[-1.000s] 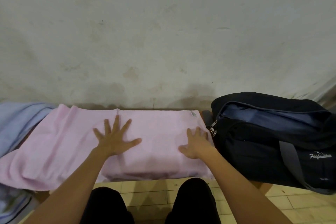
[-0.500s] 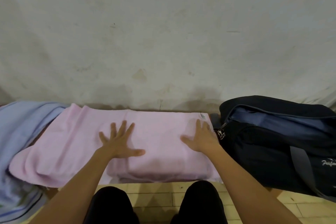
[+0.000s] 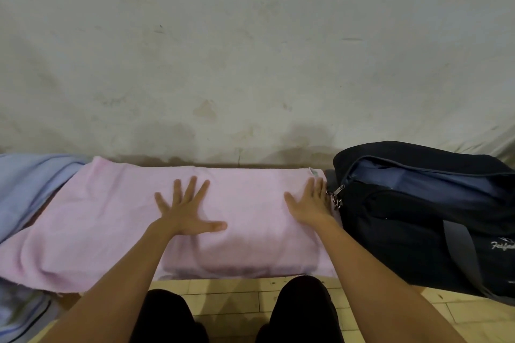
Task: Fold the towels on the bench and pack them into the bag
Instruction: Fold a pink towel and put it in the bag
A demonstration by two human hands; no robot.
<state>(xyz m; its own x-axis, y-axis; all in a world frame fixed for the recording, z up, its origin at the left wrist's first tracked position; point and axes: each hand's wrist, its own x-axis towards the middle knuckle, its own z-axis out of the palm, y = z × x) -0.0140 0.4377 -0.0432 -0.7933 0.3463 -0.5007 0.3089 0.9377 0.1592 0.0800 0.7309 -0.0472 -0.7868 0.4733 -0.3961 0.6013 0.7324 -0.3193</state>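
- The pink towel (image 3: 111,220) lies spread along the tabletop, filling the middle of the view from the blue towel on the left to the bag on the right.
- Its cloth is pale pink with a soft, nubbly terry surface. The right part looks doubled over, thick and fairly flat, with a rounded front fold hanging just past the front edge.
- The left part of the pink towel is looser, with a shallow dip and a rumpled corner drooping low at the front left.
- A small white tag (image 3: 312,171) sticks out at its far right corner.
- The left hand (image 3: 187,210) lies flat on the middle of the pink towel, fingers straight and fanned wide, thumb pointing right; it grips nothing.
- The right hand (image 3: 311,206) lies flat on the towel's right end, fingers straight and close together, just beside the bag; it too holds nothing.
- The black duffel bag (image 3: 412,234) sits at the right, touching the pink towel's end, its top unzipped to show a navy lining, with metal zip pulls (image 3: 335,198) by the right hand.
- A light blue towel (image 3: 25,186) lies bunched at the far left, its edge under the pink one.
- A stained pale wall (image 3: 250,64) rises behind.
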